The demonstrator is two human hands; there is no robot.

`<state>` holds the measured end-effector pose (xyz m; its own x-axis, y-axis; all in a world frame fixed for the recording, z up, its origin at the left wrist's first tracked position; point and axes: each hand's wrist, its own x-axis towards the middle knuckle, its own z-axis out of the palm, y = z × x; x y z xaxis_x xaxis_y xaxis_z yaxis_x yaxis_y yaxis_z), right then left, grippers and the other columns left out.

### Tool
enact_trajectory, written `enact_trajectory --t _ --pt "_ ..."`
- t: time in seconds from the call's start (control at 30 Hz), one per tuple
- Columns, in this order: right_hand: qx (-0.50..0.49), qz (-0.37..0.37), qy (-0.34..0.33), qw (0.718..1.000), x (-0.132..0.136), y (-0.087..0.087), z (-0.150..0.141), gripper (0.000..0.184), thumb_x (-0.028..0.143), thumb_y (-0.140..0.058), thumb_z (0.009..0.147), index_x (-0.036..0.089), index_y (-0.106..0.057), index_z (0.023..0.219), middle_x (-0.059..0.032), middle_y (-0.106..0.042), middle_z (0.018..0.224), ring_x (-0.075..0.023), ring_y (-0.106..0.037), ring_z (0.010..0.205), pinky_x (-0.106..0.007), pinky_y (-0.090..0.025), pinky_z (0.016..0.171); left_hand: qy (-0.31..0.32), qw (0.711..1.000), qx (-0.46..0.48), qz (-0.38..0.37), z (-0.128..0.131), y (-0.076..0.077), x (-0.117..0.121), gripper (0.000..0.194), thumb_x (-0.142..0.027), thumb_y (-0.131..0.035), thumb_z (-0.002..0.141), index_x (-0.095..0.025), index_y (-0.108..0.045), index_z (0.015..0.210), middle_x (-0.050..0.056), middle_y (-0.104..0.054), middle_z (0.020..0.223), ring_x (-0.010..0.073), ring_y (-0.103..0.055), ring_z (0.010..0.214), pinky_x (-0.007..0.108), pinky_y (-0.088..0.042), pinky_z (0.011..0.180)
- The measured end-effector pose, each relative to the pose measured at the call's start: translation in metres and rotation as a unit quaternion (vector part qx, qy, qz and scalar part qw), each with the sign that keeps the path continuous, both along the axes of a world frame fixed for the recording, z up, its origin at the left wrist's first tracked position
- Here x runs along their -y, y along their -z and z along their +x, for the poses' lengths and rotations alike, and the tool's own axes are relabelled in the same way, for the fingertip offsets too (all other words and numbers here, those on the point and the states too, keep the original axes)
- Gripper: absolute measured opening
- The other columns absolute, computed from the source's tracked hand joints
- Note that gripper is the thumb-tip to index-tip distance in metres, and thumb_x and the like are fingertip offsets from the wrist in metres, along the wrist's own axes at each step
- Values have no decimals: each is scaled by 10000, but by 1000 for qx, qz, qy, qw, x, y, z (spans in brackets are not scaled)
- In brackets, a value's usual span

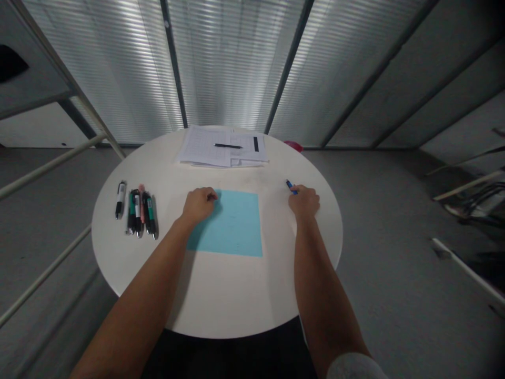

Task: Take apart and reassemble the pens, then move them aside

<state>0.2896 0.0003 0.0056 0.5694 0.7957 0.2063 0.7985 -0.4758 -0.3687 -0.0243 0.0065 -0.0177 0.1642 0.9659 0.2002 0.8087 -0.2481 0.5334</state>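
From the head view, the right grip [303, 201] is closed around a slim blue pen [291, 185], whose end pokes out ahead of the fingers, and rests on the round white bench [221, 300]. The left grip [199, 205] is curled shut with nothing clearly held, its fingers at the far corner of a square light-blue paper sheet [236, 226] lying between the grips. Left of the left grip lies a cluster of black, green and pink pens [138, 213]; beyond both grips, a stack of white printed papers [201, 147] carries a thin black pen [228, 146].

Nothing could be read: the printed sheets [203, 146] at the far side of the desk [221, 300] and the barrels of the pens [138, 213] bore markings too small and blurred to make out.
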Motion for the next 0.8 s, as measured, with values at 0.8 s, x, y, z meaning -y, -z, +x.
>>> enact_trajectory --t 0.8 --pt "11 143 -270 952 -13 12 -51 288 163 -488 814 181 -669 1037 -108 -643 1053 -244 -539 1006 -388 -392 916 -16 995 80 55 1 -3 2 243 -113 -461 718 -185 -674 812 50 -667 831 187 -599 796 300 -459 762"
